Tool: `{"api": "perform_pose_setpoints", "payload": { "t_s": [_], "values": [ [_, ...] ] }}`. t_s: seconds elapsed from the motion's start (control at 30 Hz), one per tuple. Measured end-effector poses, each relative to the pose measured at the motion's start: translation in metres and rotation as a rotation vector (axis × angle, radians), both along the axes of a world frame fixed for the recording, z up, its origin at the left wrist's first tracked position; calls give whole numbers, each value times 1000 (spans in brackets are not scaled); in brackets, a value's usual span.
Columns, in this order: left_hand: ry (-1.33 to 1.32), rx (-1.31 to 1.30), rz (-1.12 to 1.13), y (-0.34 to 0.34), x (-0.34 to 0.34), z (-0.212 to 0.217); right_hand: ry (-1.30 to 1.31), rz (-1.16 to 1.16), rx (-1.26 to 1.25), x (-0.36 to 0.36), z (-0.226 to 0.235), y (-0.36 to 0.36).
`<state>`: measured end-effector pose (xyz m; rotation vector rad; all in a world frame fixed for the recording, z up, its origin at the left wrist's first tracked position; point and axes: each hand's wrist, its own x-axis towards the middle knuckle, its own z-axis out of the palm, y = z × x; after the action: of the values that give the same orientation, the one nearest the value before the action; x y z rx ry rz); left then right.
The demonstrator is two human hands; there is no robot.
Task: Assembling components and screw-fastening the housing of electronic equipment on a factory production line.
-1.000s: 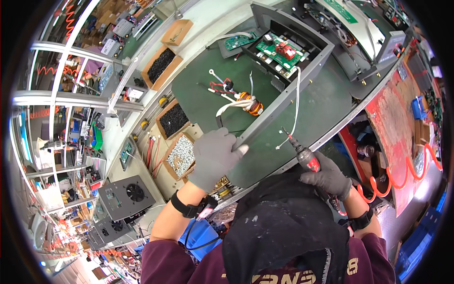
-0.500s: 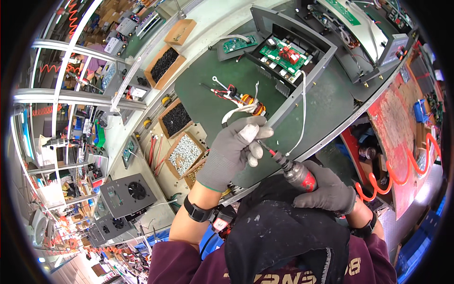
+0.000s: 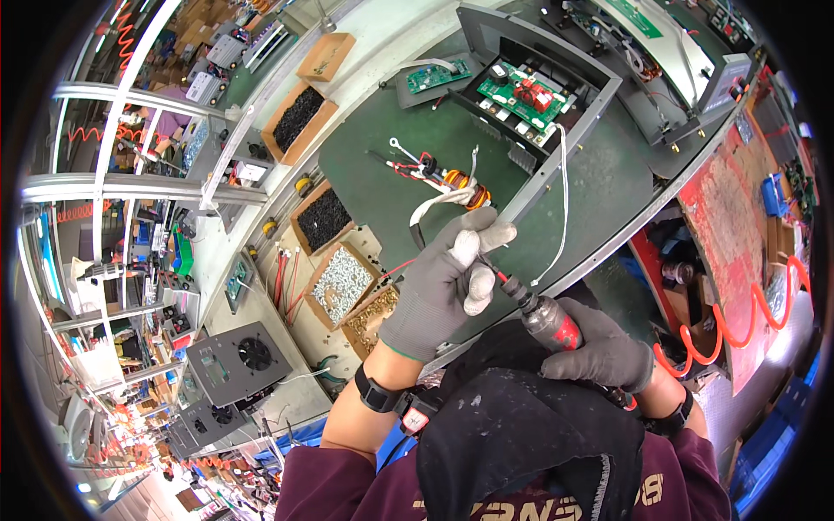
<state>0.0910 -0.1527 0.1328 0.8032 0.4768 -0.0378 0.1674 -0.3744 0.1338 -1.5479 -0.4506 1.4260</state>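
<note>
My gloved right hand (image 3: pixel 604 352) is wrapped round a red-and-black power screwdriver (image 3: pixel 549 321), its bit pointing up and left. At the bit's tip, my gloved left hand (image 3: pixel 432 291) has its fingers curled in; whatever they pinch is too small and hidden to make out. Just beyond that hand lies a copper-wound coil (image 3: pixel 469 193) with thick white leads and thin red and black wires, on the green mat (image 3: pixel 365 169). Farther off stands an open grey metal case (image 3: pixel 556 169) holding a green circuit board (image 3: pixel 526 97) with red parts. A white cable (image 3: pixel 565 200) hangs from it.
Left of the mat are boxes of black screws (image 3: pixel 323 219), silver screws (image 3: pixel 340 283) and brass-coloured pieces (image 3: pixel 373 323). A grey panel with a fan (image 3: pixel 239 356) lies at the left. On the right hangs an orange coiled hose (image 3: pixel 714 334) beside a worn red board (image 3: pixel 730 200).
My left hand has shifted slightly right and nearer, its fingers still curled by the bit. More of the brass-coloured pieces and a red wire now show beside it. The screwdriver has barely moved.
</note>
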Motion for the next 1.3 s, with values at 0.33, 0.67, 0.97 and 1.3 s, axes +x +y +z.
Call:
{"api": "perform_pose_setpoints", "payload": {
  "t_s": [0.33,0.67,0.97,1.3],
  "values": [
    [-47,115,-119,4,4,-8,-43,16,-34,2,10,1],
    [-163,104,-147,5,13,-2,583,-46,48,17,3,-3],
    [276,781,94,119,11,-10,125,-240,-94,26,-23,-29],
    [-97,1208,-711,160,86,-127,-123,-132,-87,34,-57,0]
  ]
}}
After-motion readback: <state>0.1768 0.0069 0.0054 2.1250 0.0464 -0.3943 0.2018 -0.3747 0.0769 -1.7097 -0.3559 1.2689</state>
